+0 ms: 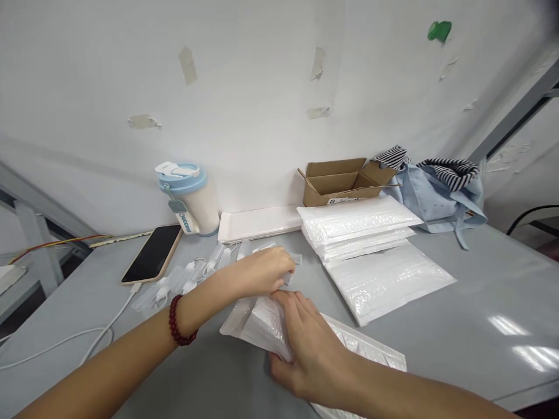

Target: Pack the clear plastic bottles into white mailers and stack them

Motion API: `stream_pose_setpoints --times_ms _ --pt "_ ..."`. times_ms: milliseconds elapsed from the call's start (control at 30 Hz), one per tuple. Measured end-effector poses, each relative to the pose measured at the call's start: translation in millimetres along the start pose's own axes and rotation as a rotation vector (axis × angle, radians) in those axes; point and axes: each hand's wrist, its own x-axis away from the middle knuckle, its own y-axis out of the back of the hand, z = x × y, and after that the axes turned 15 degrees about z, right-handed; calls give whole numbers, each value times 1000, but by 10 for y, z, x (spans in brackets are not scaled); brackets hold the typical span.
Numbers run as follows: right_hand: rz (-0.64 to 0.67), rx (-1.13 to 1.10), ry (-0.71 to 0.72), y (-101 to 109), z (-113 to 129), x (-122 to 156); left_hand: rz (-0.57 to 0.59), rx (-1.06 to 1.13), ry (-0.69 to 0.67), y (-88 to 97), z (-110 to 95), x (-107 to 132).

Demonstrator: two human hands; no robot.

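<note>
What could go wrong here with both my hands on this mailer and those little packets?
The left hand pinches one of the clear packets; its forearm, beside the rest, could sweep them toward the phone. The charging cable runs beside that forearm and might snag, tugging the phone. The white mailer under the right hand looks slick and could slide on the smooth table.

table (458,326) grey | mailers (362,224) white | cup lid (181,176) pale blue | bracelet (177,323) dark red | bag (441,189) blue, striped

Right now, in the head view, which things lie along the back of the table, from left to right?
Phone, lidded cup, white tray, cardboard box, blue cloth bag.
</note>
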Motion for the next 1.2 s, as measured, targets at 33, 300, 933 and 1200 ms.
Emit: stream_pose_setpoints --times_ms 33,300,933,1200 --pt "3 1 -4 5 1 -1 20 3 -10 33 2 15" --pt "-36 -75 -11 -1 -16 17 -576 699 329 311 -56 646" --pt "-135 -86 -2 -40 -41 31 -613 1072 585 -232 103 1171" --pt "-129 -104 43 -31 -28 4 -384 1057 315 -402 -246 896"
